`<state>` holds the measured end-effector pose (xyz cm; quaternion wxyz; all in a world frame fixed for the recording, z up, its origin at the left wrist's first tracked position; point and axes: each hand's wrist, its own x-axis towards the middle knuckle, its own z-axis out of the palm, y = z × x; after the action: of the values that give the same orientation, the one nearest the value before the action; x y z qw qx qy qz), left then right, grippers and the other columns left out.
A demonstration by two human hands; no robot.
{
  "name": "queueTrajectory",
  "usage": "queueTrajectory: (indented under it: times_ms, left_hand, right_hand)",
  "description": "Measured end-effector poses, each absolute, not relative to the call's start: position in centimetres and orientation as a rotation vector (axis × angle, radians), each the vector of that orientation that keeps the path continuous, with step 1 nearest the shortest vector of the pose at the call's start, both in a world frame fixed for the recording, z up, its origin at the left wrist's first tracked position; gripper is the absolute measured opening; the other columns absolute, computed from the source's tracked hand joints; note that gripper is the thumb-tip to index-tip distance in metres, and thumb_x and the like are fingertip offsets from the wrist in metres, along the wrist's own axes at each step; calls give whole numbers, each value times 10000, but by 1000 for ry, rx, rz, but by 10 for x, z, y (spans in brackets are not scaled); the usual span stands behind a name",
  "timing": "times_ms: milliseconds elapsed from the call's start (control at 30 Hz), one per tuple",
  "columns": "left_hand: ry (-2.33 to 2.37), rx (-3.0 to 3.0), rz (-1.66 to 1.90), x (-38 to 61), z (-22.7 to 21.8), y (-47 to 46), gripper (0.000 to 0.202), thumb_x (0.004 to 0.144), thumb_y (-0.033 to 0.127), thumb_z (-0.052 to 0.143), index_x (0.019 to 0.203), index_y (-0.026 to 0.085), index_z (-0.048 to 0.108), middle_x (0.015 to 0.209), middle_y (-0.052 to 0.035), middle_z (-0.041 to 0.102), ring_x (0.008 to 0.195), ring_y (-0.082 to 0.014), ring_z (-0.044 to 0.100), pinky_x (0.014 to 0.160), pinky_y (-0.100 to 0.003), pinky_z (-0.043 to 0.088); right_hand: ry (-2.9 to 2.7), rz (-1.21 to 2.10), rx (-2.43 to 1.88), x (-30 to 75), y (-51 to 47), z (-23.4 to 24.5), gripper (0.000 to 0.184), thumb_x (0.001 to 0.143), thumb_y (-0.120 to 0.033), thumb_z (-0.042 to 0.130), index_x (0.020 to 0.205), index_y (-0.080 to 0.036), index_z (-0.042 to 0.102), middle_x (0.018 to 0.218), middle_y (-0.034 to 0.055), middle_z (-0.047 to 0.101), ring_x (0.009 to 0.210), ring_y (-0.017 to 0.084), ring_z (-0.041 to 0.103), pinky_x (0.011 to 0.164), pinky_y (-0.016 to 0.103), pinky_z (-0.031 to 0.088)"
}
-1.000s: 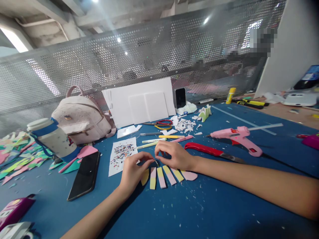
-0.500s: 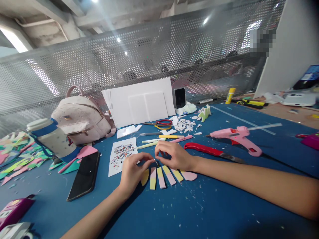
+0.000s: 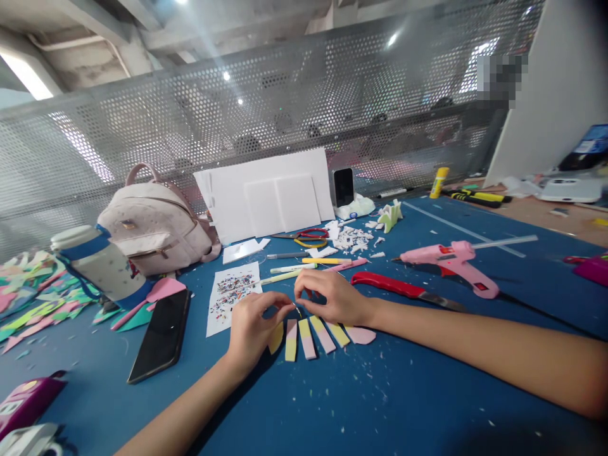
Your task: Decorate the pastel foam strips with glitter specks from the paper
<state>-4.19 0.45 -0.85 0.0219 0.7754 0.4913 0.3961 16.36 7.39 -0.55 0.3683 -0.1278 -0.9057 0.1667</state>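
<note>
Your left hand [image 3: 251, 329] and right hand [image 3: 332, 297] meet fingertip to fingertip over the top end of a fan of yellow-and-pink paper strips [image 3: 308, 339], which lies flat on the blue table [image 3: 380, 405] right in front of you. Both hands are curled, thumb and forefinger drawn into a pinch. A tiny thin piece [image 3: 298, 310] shows between the two pinches; it is too small to name, and you cannot tell which hand actually grips it. The heel of your left hand rests by the leftmost strip, and your right hand covers the upper ends of the strips on the right.

Just beyond your left fingers lies a printed sheet of speckled colour [image 3: 232, 294], with a dark phone [image 3: 161, 335] to its left. Past your right wrist lies a red-handled utility knife [image 3: 399, 288] — and behind that, a pink glue gun [image 3: 451, 259].
</note>
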Motion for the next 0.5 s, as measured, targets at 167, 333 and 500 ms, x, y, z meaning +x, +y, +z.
queueTrajectory:
  times_ms: [167, 333, 500]
  left_hand:
    - [1510, 2419, 1234, -41, -7, 4, 177, 890, 375, 674, 817, 220, 721, 758, -13, 757, 664, -167, 672, 679, -274, 472]
    - [1498, 2452, 1242, -42, -8, 4, 156, 893, 352, 672, 823, 223, 722, 760, -12, 759, 664, -167, 675, 671, -270, 467]
    - [1501, 2590, 1230, -44, -10, 6, 139, 907, 328, 664, 837, 218, 711, 773, -11, 764, 674, -166, 684, 671, -270, 452]
  right_hand:
    - [-2329, 406, -355, 163, 74, -7, 44, 948, -218, 533, 924, -193, 560, 892, 39, 590, 832, 165, 532, 723, 290, 426]
    - [-2328, 399, -356, 163, 74, -7, 57, 953, -224, 522, 926, -191, 560, 890, 45, 593, 827, 169, 535, 715, 289, 426]
    - [-2324, 398, -365, 164, 74, -7, 47, 947, -215, 528, 927, -190, 562, 908, 43, 596, 825, 163, 536, 711, 284, 422]
